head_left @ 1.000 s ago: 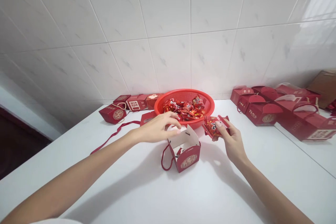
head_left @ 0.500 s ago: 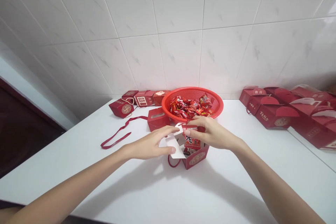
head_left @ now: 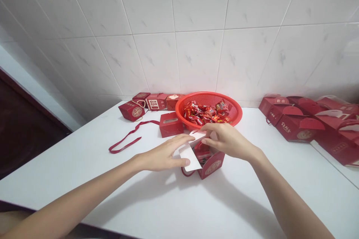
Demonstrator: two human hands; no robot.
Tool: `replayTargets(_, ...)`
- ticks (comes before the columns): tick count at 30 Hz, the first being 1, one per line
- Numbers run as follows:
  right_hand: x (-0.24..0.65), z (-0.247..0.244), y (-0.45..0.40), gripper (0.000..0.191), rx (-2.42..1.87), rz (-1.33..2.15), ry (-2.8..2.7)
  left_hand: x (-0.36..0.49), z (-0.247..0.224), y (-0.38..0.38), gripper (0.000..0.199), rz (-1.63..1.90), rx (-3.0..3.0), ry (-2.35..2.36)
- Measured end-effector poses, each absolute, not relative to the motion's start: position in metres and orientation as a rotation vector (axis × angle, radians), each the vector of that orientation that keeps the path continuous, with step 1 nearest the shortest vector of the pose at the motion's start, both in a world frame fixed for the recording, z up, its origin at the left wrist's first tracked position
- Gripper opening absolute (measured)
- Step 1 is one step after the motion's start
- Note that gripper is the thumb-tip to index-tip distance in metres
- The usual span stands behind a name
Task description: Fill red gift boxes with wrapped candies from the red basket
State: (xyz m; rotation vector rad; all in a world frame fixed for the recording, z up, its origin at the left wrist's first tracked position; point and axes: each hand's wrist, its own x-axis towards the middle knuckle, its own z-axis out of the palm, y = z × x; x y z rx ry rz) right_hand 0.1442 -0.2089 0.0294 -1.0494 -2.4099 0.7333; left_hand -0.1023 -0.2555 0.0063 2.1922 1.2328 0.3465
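A small red candy box [head_left: 211, 168] with open flaps stands on the white table in front of me. Its white inner flap [head_left: 190, 158] lies folded out to the left, where my left hand [head_left: 165, 155] grips it between thumb and fingers. Bent over the opening from the right, my right hand [head_left: 228, 140] has thumb and forefinger on either side of the far flap. Red candy packets [head_left: 202, 153] lie inside, partly hidden by my right fingers. A dark red cord handle [head_left: 187, 173] hangs at the box's left side.
Behind the box sits a red plastic basket [head_left: 238, 114] of wrapped candies. A red box [head_left: 171, 129] and a ribbon [head_left: 123, 150] lie to its left. Several boxes [head_left: 157, 102] line the wall. More closed boxes [head_left: 298, 125] crowd the right side.
The candy packet that stood up under my right fingers now sits lower inside the box. My right fingers have shifted to the far flap. The view has turned slightly left.
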Motion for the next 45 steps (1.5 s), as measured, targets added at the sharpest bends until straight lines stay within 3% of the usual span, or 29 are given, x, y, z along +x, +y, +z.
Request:
replayTargets(3,0.152,0.037,-0.211,0.018,-1.142,0.566,-2.443,-0.101,0.006,-0.257,0.066,0.344,2.205,1.21)
replayTargets(11,0.178,0.048,-0.217,0.019,-1.185,0.548,-2.515,-0.101,0.001,-0.258,0.067,0.36,2.151,1.354)
replayTargets(24,0.186,0.053,-0.22,0.029,-0.958,0.896,-2.72,-0.093,0.014,-0.27,0.042,0.437,2.315,1.03)
replayTargets(28,0.178,0.053,-0.224,0.035,-0.771,1.113,-2.789,-0.088,0.007,-0.27,0.034,0.622,2.282,1.102)
replayTargets(30,0.173,0.051,-0.225,0.038,-0.782,1.131,-2.798,-0.086,0.0,-0.269,0.036,0.733,2.23,1.235)
replayTargets(36,0.166,0.047,-0.225,0.036,-1.035,0.987,-2.799,-0.081,-0.025,-0.264,0.075,0.862,2.002,1.391)
replayTargets(42,0.162,0.037,-0.225,0.028,-1.282,0.699,-2.726,-0.074,-0.026,-0.269,0.069,0.855,1.913,1.286)
replayTargets(45,0.158,0.032,-0.225,0.03,-1.209,0.73,-2.788,-0.072,-0.022,-0.271,0.06,0.828,1.893,1.295)
